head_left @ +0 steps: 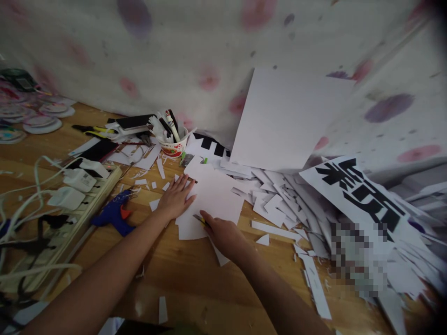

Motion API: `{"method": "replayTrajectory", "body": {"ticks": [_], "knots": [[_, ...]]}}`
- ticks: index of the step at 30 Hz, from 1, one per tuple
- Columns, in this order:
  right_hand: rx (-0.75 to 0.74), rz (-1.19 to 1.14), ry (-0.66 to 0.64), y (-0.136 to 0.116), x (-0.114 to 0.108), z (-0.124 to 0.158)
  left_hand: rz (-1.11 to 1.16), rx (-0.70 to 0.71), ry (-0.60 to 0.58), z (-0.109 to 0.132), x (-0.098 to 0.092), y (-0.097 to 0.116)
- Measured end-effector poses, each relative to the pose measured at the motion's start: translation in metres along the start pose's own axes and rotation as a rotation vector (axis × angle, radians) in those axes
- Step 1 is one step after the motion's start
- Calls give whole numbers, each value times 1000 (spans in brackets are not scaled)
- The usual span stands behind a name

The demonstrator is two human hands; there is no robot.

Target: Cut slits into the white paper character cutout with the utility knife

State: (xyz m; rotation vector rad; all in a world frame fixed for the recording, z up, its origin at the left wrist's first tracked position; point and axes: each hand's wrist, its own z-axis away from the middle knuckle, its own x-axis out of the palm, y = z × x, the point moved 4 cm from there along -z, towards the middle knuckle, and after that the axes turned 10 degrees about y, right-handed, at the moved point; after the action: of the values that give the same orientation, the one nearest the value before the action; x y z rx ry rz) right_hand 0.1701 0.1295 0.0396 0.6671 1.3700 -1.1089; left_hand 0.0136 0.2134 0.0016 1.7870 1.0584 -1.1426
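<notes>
Sheets of white paper or card (pixel 213 190) lie on the wooden table in front of me. My left hand (pixel 176 197) rests flat on their left side, fingers stretched out and slightly spread. A utility knife (pixel 200 218) is gripped in my right hand (pixel 223 235), its blade pointing left over the white sheet. Whether the blade tip touches the sheet I cannot tell. Below my right hand a corner of another white piece (pixel 219 253) sticks out. A small dark mark shows by my left fingertips.
At left are a blue glue gun (pixel 113 214) and a power strip (pixel 84 204) with chargers and cables. Behind stands a paper cup (pixel 172 146) of pens. A large white board (pixel 279 121) leans on the curtain. White offcuts (pixel 279 200) and a sheet with black characters (pixel 359 195) lie right.
</notes>
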Motion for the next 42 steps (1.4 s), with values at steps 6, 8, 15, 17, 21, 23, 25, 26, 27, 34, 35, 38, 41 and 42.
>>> {"method": "replayTrajectory", "body": {"ticks": [6, 8, 15, 17, 21, 23, 25, 26, 27, 34, 35, 38, 41, 42], "knots": [[-36, 38, -15, -2, 2, 3, 4, -3, 1, 2, 0, 3], [-39, 42, -7, -3, 1, 4, 5, -4, 7, 2, -1, 3], [-57, 55, -1, -3, 3, 2, 14, -16, 8, 2, -3, 3], [-55, 54, -5, -3, 3, 2, 12, -9, 8, 2, -3, 4], [-71, 78, -7, -4, 1, 2, 17, -12, 11, 3, -4, 4], [-95, 117, 0, -6, -2, 1, 17, -18, 8, 2, -4, 4], [-119, 173, -7, -8, -6, 0, 22, -23, 1, 2, -3, 4], [-133, 200, -17, -10, -8, -1, 25, -25, -4, 2, -3, 4], [-146, 225, -31, -12, -10, -2, 29, -26, -9, 2, -3, 3], [-177, 296, -136, -21, -20, -5, 34, -13, -18, 1, -2, 2], [-178, 297, -140, -22, -20, -6, 37, -12, -17, 2, -1, 2], [-170, 301, -154, -20, -18, -6, 50, -7, -10, 2, 0, 1], [-177, 296, -161, -20, -18, -5, 58, -5, -10, 2, 1, 0], [-180, 294, -163, -21, -19, -4, 56, -4, -11, 2, 1, 0]]}}
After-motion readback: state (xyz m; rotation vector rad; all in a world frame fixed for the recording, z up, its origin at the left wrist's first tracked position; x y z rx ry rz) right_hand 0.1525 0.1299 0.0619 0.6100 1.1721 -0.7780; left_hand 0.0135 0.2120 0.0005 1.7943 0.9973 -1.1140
